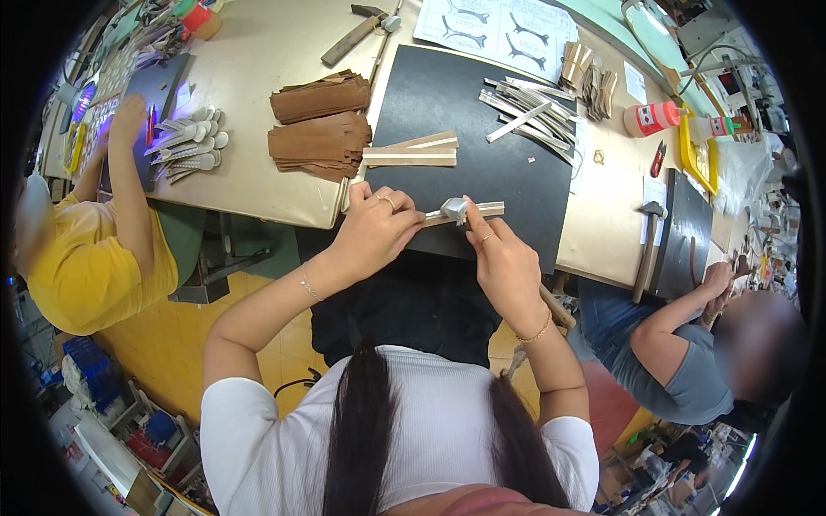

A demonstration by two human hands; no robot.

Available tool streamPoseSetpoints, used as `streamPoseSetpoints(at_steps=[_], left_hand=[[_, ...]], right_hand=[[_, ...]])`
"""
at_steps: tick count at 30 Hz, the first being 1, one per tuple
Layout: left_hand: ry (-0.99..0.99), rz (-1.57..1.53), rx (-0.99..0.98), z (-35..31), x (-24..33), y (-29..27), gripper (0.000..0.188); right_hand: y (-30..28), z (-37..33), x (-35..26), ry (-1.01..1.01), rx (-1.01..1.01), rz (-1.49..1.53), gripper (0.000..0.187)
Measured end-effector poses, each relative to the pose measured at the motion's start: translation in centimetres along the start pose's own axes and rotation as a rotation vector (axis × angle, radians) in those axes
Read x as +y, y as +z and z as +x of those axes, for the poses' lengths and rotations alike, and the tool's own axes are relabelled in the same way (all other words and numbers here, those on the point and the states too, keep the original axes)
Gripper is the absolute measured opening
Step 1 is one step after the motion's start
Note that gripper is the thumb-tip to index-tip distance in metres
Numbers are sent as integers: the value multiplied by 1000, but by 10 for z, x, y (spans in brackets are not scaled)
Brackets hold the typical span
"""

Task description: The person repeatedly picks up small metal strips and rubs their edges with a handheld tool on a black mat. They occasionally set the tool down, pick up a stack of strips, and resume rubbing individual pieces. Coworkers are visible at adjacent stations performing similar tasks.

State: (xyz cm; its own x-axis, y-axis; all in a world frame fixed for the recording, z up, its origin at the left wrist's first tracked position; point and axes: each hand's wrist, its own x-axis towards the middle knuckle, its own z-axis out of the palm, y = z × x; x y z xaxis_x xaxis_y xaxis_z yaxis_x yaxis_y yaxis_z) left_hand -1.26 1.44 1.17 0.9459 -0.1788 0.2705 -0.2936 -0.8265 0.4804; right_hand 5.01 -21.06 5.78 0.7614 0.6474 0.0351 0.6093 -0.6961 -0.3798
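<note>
At the near edge of the black mat (430,95), my left hand (379,225) pinches one end of a narrow tan strip with a pale middle (491,209). My right hand (506,262) is closed on a hammer (454,207), its metal head resting on or just over the strip. The wooden handle passes under my palm and shows again beside my wrist. Just beyond my left hand lie a few similar tan-and-white strips (413,155). Two stacks of brown leather strips (318,142) sit left of them.
Metallic strips (533,116) are piled at the mat's far right, below a printed drawing sheet (495,34). Another hammer (354,39) lies at the far left. Red-and-white bottles (651,119) and a yellow tray (699,155) stand to the right. Co-workers sit on both sides.
</note>
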Motion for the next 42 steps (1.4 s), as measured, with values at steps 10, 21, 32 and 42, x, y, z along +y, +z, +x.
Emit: streamPoseSetpoints(at_steps=[10, 21, 32, 42], left_hand=[[74, 100, 87, -6, -4, 6, 9], [148, 220, 176, -13, -6, 10, 14], [153, 245, 243, -16, -8, 16, 15], [69, 35, 94, -7, -2, -2, 17]], right_hand=[[6, 2, -10, -16, -30, 30, 52], [6, 6, -16, -62, 2, 76, 54], [10, 11, -22, -81, -38, 21, 56], [16, 5, -12, -84, 86, 136, 57]])
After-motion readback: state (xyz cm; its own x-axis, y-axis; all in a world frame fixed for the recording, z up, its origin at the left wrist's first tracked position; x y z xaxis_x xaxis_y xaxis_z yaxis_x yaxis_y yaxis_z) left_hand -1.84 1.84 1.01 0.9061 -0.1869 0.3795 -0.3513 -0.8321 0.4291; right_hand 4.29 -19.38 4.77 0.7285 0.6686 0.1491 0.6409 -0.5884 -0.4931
